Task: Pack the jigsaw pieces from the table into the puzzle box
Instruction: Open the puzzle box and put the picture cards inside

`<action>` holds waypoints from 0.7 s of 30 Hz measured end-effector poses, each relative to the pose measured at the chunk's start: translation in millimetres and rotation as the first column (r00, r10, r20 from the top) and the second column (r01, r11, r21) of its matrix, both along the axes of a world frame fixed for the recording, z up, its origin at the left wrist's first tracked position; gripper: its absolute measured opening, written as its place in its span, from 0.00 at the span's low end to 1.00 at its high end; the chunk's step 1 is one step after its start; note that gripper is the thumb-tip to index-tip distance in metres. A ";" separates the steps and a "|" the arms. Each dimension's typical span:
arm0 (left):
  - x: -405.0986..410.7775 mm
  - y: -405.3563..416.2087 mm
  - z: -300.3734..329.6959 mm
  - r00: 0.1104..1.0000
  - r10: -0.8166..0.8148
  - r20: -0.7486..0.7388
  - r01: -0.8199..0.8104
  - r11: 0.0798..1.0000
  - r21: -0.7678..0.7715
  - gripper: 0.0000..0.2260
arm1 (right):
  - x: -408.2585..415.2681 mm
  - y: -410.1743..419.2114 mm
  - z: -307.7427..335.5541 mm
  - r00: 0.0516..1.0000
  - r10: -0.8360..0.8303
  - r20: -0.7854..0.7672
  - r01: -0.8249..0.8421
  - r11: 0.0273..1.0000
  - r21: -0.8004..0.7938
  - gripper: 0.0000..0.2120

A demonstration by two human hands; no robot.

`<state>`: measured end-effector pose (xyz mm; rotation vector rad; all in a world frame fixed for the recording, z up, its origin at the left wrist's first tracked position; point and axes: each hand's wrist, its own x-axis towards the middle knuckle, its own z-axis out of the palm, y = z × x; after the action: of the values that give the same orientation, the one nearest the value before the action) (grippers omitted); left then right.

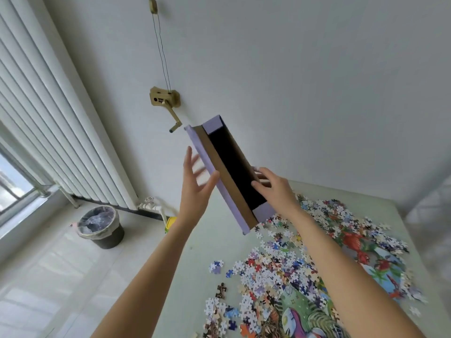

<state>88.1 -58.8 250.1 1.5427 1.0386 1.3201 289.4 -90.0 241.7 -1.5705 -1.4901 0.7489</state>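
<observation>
Box up in the air above the table, both hands at it!

The box [234,167], lilac outside and dark inside, hangs tilted over the far left part of the table [202,245], its lower corner just above the pieces [275,269]. The right hand [273,189] grips its right wall, fingers curled over the rim. The left hand [195,184] is spread wide, fingers straight, thumb against the lilac left side. Loose pieces lie heaped across the table, with joined patches showing a colourful picture among them. Off to the left, a bin [102,228] stands on the floor below a radiator [61,132].
</observation>
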 end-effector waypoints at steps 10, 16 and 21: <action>-27.3 81.1 43.6 0.416 0.374 -0.829 0.259 0.825 0.503 0.24 | 9.1 63.4 49.4 0.977 0.031 0.211 -0.016 0.997 -0.071 0.14; -2.8 107.3 63.0 0.186 0.005 -0.983 0.483 0.870 0.095 0.22 | 19.0 100.1 66.6 0.963 0.090 0.254 -0.052 0.987 -0.155 0.14; 8.1 111.8 56.5 0.575 0.456 -0.680 0.159 0.752 0.639 0.11 | 13.2 117.3 56.2 0.927 -0.172 0.333 0.183 0.983 -0.003 0.10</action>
<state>96.2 53.0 306.6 2.8459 1.3607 1.1152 302.5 27.3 297.9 -1.9002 -1.5478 0.4200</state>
